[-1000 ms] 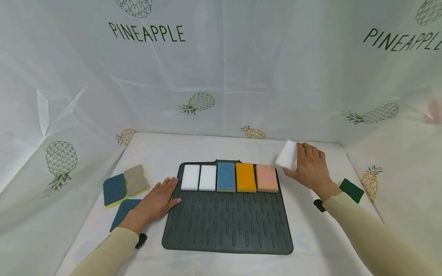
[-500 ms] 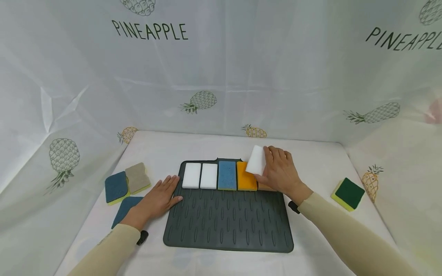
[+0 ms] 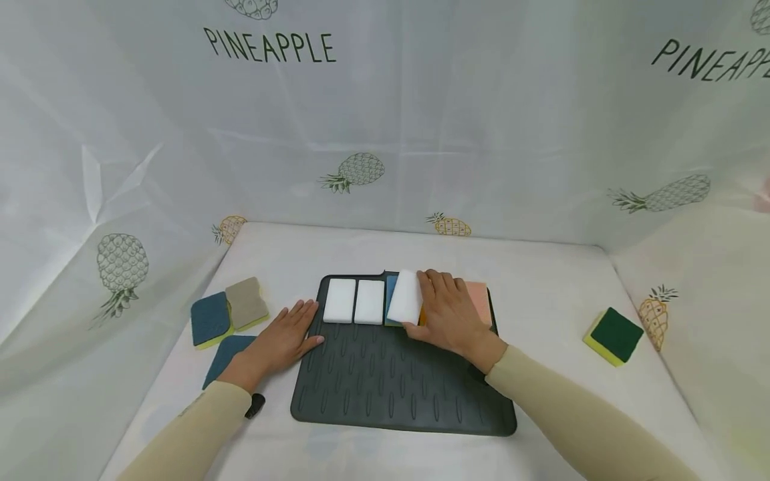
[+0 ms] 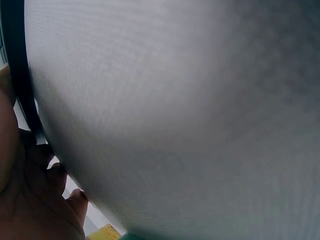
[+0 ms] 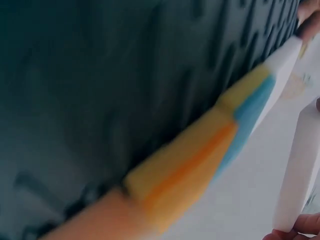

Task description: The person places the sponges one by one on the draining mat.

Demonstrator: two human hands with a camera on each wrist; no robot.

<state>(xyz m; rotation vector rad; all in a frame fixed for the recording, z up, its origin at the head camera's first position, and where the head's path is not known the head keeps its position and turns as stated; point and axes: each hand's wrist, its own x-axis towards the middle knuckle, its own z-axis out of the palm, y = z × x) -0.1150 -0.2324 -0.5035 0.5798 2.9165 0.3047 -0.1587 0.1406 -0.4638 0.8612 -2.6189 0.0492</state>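
My right hand (image 3: pixel 448 310) pinches a white melamine sponge (image 3: pixel 405 298) between thumb and fingers, above a row of sponges on a dark grey ribbed mat (image 3: pixel 373 374). Two white sponges (image 3: pixel 339 300) lie flat at the row's left. The held one partly covers a blue sponge (image 3: pixel 390 287); my hand mostly hides an orange sponge (image 3: pixel 423 318) and part of a pink sponge (image 3: pixel 481 302). In the right wrist view the held sponge stands apart from the row. Fingers extended, my left hand (image 3: pixel 283 341) rests at the mat's left edge.
Left of the mat lie a dark blue sponge (image 3: pixel 210 321), a beige one (image 3: pixel 246 304) and another blue one (image 3: pixel 230 354), partly behind the left forearm. On the right sits a green-and-yellow scouring sponge (image 3: pixel 613 336). A pineapple-print curtain (image 3: pixel 421 133) hangs behind the table.
My right hand has carried the white sponge leftward from the mat's right side, past the pink and orange sponges, to over the blue one. My left hand has stayed at the mat's edge.
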